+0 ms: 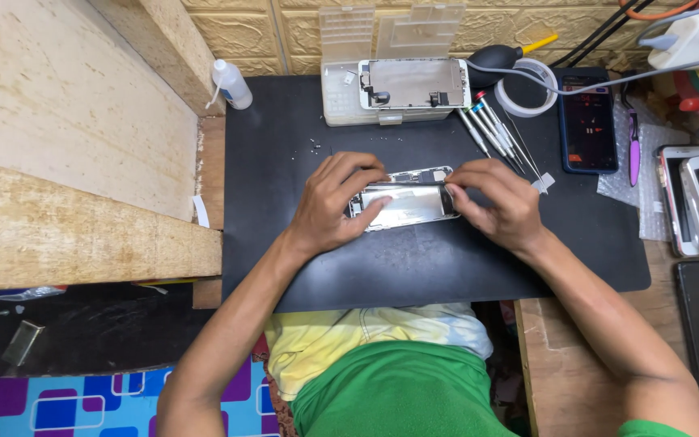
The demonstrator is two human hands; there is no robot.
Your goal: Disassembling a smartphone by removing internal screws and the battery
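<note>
Head view shows me both hands over an opened phone point(402, 202) lying near the middle of the black mat point(285, 162) on the bench. My left hand point(329, 206) clamps the phone's left end, thumb across the silvery inner plate and fingers point(357, 166) curled over the top edge. My right hand point(499, 202) has its fingertips pinched closed at the phone's right end, on a small dark part there (too small for me to tell what it is).

To do this well, I judge the left hand should keep the body flat against the mat while the right works with light, level pressure, not twisting, since loose screws point(313, 146) lie scattered just above.

As for containers and labels: a clear plastic parts box point(349, 89) stands open at the mat's far edge with a detached screen assembly point(414, 82) resting on it. A small white squeeze bottle point(230, 83) stands at the far left corner, its label unreadable. A roll of tape point(525, 95) sits right of the box.
</note>
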